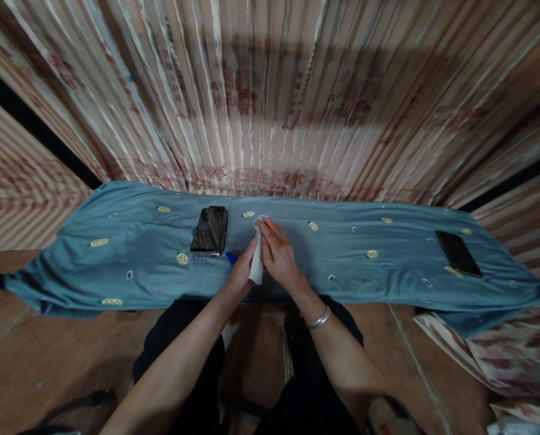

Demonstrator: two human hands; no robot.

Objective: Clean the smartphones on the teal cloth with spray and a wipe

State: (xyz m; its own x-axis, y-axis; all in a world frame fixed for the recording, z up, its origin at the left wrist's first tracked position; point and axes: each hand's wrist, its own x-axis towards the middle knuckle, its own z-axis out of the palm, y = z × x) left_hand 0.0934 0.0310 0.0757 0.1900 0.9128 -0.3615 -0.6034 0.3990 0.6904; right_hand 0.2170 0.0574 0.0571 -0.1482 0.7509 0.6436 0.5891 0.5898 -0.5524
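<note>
Near the middle of the blue cloth-covered table [342, 278], a pale grey cloth [257, 264] is between my two hands. My left hand [242, 266] is closed on its left side. From the right, my right hand [277, 249] pinches the upper part of the cloth with its fingers. Something dark at the cloth's lower end is too small to make out. A blue object [231, 258] lies beside my left hand, partly hidden by it. To the left of my hands sits a stack of dark, glossy phone-like devices [210, 231].
A single black phone [458, 252] lies at the table's right end. Behind the table hangs a striped, flower-patterned curtain [270, 109]. My legs are under the near edge. Patterned fabric [519, 350] hangs or lies at the lower right.
</note>
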